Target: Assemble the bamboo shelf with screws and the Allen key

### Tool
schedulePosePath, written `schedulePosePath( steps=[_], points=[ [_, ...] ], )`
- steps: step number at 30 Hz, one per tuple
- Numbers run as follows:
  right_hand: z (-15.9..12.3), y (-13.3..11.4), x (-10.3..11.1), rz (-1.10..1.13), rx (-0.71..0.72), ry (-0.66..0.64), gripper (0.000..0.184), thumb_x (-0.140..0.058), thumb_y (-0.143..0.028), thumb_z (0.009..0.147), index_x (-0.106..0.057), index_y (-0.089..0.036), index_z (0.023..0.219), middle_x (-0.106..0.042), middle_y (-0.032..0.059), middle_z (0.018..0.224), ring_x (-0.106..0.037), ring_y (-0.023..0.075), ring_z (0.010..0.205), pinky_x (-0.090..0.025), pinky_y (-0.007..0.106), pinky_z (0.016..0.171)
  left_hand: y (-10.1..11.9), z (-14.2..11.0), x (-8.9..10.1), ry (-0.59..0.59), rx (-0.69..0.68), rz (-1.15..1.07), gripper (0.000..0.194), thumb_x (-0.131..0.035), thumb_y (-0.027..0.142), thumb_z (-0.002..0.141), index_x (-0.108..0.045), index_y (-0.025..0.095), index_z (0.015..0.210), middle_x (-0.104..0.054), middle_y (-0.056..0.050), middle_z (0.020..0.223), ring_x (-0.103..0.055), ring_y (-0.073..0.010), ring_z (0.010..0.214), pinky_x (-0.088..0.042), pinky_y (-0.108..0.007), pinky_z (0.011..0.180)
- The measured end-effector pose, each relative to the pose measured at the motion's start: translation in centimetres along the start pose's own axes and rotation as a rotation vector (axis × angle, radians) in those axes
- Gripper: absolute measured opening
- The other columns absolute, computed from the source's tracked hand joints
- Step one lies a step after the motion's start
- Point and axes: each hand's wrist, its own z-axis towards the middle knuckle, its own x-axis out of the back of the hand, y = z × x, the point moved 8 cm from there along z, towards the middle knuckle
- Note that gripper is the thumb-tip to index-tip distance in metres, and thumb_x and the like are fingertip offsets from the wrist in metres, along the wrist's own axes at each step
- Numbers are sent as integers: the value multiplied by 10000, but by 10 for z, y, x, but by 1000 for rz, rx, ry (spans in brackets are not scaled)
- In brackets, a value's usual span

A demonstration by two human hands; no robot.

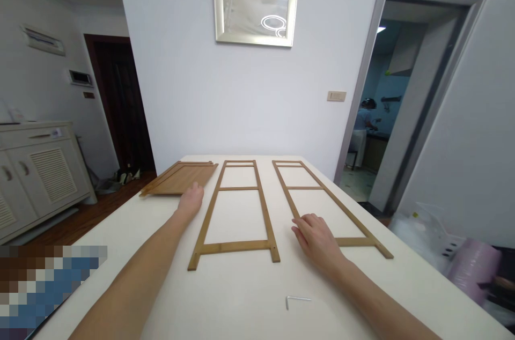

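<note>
My left hand (192, 199) is at the near right corner of several flat wooden boards (181, 179), stacked at the table's left. Its fingers are curled on the board edge; the thumb is hidden. On the right lies a ladder-like wooden frame (348, 211), with my right hand (316, 235) closed over its left rail near the lower end. That hand hides the rail's lower end. Between the hands a second wooden frame (237, 246) lies flat, touched by neither. A small L-shaped hex key (298, 297) rests near the front, left of my right forearm.
The white table (233, 302) reaches nearly to the wall, under a framed picture (217, 2). Wrapped pink and clear plastic bundles (472, 270) stand beyond its right edge. A person (362, 120) is in the room through the doorway. A pale cabinet (44, 163) stands at left.
</note>
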Motion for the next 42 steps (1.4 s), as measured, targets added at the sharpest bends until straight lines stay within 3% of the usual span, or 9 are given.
schedulePosePath(
  steps=[8,16,22,25,27,31,35,38,42],
  points=[
    [3,1,-5,169,-94,-38,275,-438,-311,946,-670,-180,1015,-638,109,908,-573,226,832,-428,375,752,29,-6,71,231,-314,102,298,-324,5,852,-607,73,915,-556,-181,938,-556,-237,846,-465,-290,616],
    [19,0,-13,820,-516,-129,309,-561,-474,858,-701,-200,834,-686,60,822,-620,203,755,-490,348,704,69,-33,149,509,-542,267,285,-304,-3,879,-579,67,903,-540,-137,838,-532,-210,744,-418,-277,525],
    [36,-25,-27,1607,-857,-242,470,-623,-574,810,-618,-149,1011,-672,111,942,-666,192,766,-565,369,720,128,-100,189,690,-852,201,210,-381,18,896,-547,67,1015,-519,-60,740,-522,-175,665,-430,-273,526],
    [42,-46,-29,1921,-888,-314,525,-579,-624,818,-567,-151,1047,-665,125,998,-691,223,835,-586,410,741,160,-146,199,835,-999,218,217,-422,47,894,-551,31,1067,-566,-94,791,-543,-173,678,-444,-279,513],
    [45,-52,-27,1995,-851,-281,446,-615,-541,831,-573,-157,1053,-679,112,995,-695,222,852,-593,395,741,179,-173,202,882,-1072,172,236,-455,64,885,-548,2,1092,-599,-139,864,-563,-177,688,-471,-305,532],
    [39,-41,-29,1961,-839,-52,251,-703,-231,766,-620,-155,990,-720,93,958,-694,210,868,-589,319,739,208,-196,201,811,-1033,-8,320,-435,53,884,-501,-10,1190,-597,-102,759,-570,-185,624,-465,-305,470],
    [35,-17,-30,1891,-813,-35,287,-704,-204,732,-629,-168,1006,-727,95,1022,-694,235,909,-583,353,766,205,-195,195,674,-904,-291,366,-406,176,939,-452,75,1288,-625,-122,815,-618,-210,705,-493,-298,501],
    [38,4,-23,1769,-737,-70,347,-722,-247,734,-620,-184,1060,-693,98,1152,-670,253,1009,-572,384,817,159,-168,185,564,-597,-582,402,-460,322,937,-459,169,1309,-630,-156,1057,-631,-242,957,-546,-342,735],
    [46,9,-14,1713,-625,-143,382,-756,-255,728,-624,-209,1084,-649,83,1244,-616,256,1132,-525,405,937,69,-122,134,268,21,-1004,471,-518,356,888,-475,150,1309,-593,-166,1209,-585,-268,1109,-483,-440,941]
  ],
)
